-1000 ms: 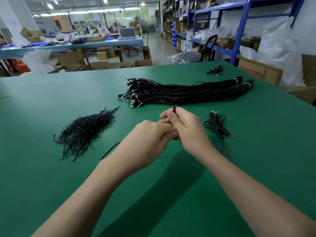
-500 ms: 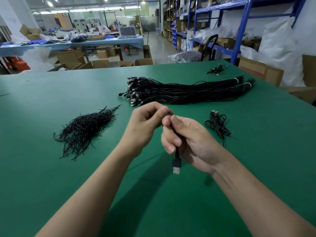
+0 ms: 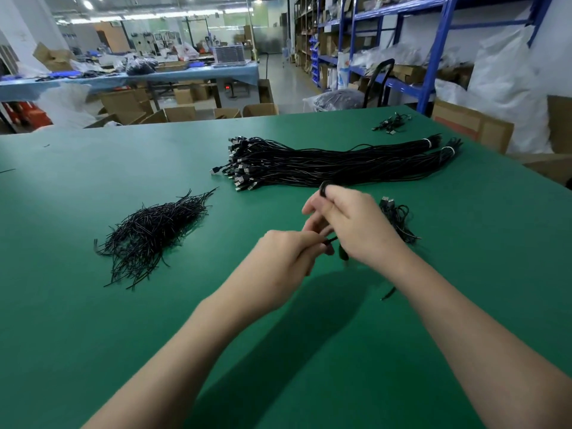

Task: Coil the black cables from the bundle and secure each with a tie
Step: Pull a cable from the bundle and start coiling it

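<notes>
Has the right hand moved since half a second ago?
Yes. The right hand has shifted farther from the person, toward the cable bundle.

Comprises left hand (image 3: 288, 258) and right hand (image 3: 359, 227), both bare, above the green table (image 3: 93, 335). Extends into two forearms, uncovered along the full visible length toward the near edge of the table. Blurred at the fingers (image 3: 309, 208); finer detail cannot be told.
</notes>
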Demonstrator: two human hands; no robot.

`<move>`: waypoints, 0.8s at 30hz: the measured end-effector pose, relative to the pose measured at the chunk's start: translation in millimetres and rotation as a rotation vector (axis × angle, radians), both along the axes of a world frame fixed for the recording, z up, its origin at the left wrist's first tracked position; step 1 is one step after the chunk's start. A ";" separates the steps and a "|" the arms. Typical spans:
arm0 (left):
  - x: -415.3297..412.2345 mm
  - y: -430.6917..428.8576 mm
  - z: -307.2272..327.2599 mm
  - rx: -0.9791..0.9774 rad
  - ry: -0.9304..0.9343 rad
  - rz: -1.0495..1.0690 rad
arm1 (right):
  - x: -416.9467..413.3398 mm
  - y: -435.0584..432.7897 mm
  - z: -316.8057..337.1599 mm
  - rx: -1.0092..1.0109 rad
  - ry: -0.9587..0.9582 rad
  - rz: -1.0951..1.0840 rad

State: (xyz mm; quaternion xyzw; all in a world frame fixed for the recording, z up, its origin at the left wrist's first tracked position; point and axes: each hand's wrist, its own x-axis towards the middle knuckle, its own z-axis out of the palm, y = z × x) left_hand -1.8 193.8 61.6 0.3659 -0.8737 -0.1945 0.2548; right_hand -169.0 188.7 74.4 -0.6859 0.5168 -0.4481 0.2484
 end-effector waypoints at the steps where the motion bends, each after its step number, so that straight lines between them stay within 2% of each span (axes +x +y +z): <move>1: 4.9 -1.3 7.4 -0.049 -0.058 0.003 | -0.7 1.0 -2.5 0.030 0.062 0.020; 3: 14.6 -3.9 20.1 -0.153 -0.112 -0.012 | -0.1 3.9 -7.7 0.090 0.126 0.101; 6: 26.3 -8.7 33.9 -0.266 -0.077 -0.027 | 3.9 8.3 -17.1 0.209 0.057 0.266; 10: 30.9 -17.5 39.5 -0.260 0.102 -0.071 | 8.1 13.9 -25.2 0.348 -0.394 0.467; 12: 30.0 -22.0 36.6 -0.244 0.175 -0.077 | 7.0 14.6 -24.5 0.397 -0.479 0.515; 17: 31.1 -32.5 17.7 -0.126 0.249 -0.093 | -4.8 17.2 -22.0 0.516 -0.417 0.554; 24: 25.7 -38.5 -1.3 -0.180 0.012 -0.093 | -18.8 11.5 -19.9 0.632 -0.373 0.559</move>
